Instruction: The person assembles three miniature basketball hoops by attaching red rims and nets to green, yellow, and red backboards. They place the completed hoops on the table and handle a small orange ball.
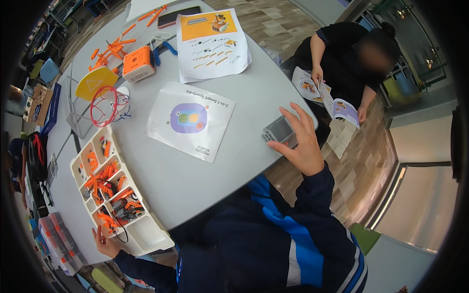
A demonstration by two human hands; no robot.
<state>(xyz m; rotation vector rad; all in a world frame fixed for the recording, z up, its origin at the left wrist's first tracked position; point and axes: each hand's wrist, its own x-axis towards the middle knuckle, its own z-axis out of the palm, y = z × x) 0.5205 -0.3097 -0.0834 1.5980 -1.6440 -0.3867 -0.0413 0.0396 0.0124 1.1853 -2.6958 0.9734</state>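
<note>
My right hand [306, 151] is at the table's right edge, thumb and fingers spread around a grey box-shaped block [279, 131] with small holes along one end. The thumb lies close to the block's lower edge; whether it touches cannot be made out. At the lower left, my left hand [105, 244] rests beside the near end of a cream compartment tray [152, 233], fingers stretched out and holding nothing. Orange beams [105, 176], grey pieces and a black cable [126, 234] fill several of the tray's compartments.
A booklet [193, 141] and printed sheets [215, 63] lie mid-table. Beyond the tray stand a red hoop with a yellow board [95, 84], an orange-white box [139, 63], an orange beam assembly [113, 50] and a phone [179, 16]. A seated person [342, 58] holds a leaflet at right.
</note>
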